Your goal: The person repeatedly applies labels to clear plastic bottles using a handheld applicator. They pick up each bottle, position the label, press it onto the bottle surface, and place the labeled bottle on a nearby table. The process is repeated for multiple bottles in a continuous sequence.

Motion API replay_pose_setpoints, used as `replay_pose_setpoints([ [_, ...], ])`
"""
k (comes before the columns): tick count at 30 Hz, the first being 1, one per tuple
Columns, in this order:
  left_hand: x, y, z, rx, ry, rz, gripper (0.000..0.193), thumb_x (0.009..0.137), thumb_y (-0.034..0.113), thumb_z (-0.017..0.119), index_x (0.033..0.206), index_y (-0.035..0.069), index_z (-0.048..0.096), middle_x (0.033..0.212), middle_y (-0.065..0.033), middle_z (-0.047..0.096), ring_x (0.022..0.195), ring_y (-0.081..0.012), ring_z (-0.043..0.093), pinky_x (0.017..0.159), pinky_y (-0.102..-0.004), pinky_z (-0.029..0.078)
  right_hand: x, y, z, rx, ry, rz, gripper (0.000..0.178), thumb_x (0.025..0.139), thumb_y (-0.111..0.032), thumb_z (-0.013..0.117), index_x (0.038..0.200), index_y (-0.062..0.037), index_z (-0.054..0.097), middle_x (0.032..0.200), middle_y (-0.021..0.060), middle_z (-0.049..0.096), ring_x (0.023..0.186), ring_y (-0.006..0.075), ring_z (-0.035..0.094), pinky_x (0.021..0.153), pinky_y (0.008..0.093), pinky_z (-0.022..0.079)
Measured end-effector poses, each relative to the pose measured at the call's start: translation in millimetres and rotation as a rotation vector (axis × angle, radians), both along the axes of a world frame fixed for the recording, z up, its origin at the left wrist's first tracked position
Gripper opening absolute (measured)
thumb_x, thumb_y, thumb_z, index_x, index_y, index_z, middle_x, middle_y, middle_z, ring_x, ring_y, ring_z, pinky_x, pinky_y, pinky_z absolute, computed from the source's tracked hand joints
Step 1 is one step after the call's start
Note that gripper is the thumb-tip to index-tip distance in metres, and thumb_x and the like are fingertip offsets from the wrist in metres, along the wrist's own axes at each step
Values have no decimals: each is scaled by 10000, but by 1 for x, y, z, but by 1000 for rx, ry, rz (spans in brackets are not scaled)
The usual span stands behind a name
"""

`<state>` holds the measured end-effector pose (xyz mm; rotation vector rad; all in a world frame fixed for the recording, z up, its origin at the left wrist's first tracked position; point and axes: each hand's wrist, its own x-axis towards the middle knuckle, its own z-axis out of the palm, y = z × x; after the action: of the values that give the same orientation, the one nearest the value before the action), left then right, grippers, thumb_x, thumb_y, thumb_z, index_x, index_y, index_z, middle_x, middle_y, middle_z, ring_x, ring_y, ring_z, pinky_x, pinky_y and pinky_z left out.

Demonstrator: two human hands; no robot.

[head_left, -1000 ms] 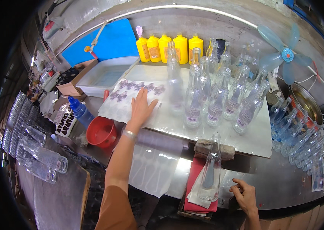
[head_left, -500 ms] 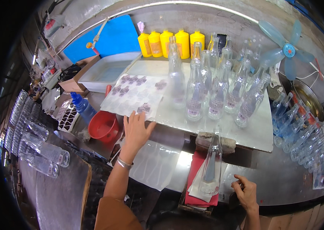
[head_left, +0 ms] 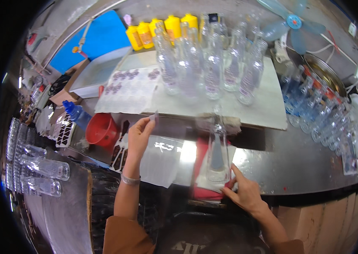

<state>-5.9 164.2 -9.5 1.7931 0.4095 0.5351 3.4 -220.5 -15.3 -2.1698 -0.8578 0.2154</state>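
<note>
In the head view, a shiny metal table [head_left: 280,169] carries a white board [head_left: 268,115], where clear bottles [head_left: 213,76] stand near a sheet of printed labels [head_left: 122,95]. Yellow bottles [head_left: 172,28] line the wall behind, with a fan [head_left: 294,22] to their right; a red bucket [head_left: 102,130] is beyond the board's left edge. Nearest the person, one glass bottle [head_left: 218,158] lies on a red cloth [head_left: 202,186], its neck over a rolled towel [head_left: 232,122].

The left hand [head_left: 140,133] is raised in front of the board, thumb and forefinger pinching a small label [head_left: 156,117]. The right hand [head_left: 246,194] comes in low beside the bottle's base, thumb and forefinger spread; whether they touch the glass I cannot tell.
</note>
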Motion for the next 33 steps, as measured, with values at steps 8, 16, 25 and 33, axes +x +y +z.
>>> replay_pose_setpoints([
  [8, -27, -167, 61, 986, -50, -296, 650, 861, 237, 767, 1406, -17, 522, 1504, -204, 482, 1402, -379, 447, 1152, -490, 347, -8, 28, -8, 12, -168, -87, 690, 819, -282, 785, 1368, -9, 470, 688, 159, 647, 604, 376, 660, 531, 436, 518],
  [16, -52, -172, 32, 774, -67, -515, 321, 871, 193, 746, 1169, 83, 698, 1562, -248, 394, 1473, -408, 345, 1192, -562, 227, -3, 21, -9, -100, -129, -70, 720, 817, -241, 808, 1392, 54, 490, 752, 107, 683, 632, 307, 674, 582, 401, 527],
  [25, -8, -146, 9, 439, -75, -518, 588, 848, 134, 752, 1414, 119, 594, 1620, -211, 315, 1485, -368, 340, 1208, -482, 249, 16, 0, -3, 91, 147, -39, 657, 846, -267, 790, 1376, 26, 535, 819, 119, 703, 607, 279, 667, 615, 366, 531],
  [33, -8, -157, 3, 276, -88, -432, 461, 939, 64, 639, 1398, 77, 599, 1564, -182, 410, 1408, -327, 452, 1138, -425, 377, 60, 25, -13, 354, 436, -132, 430, 992, -236, 640, 1305, 56, 595, 1155, 129, 690, 896, 122, 673, 767, 262, 537],
])
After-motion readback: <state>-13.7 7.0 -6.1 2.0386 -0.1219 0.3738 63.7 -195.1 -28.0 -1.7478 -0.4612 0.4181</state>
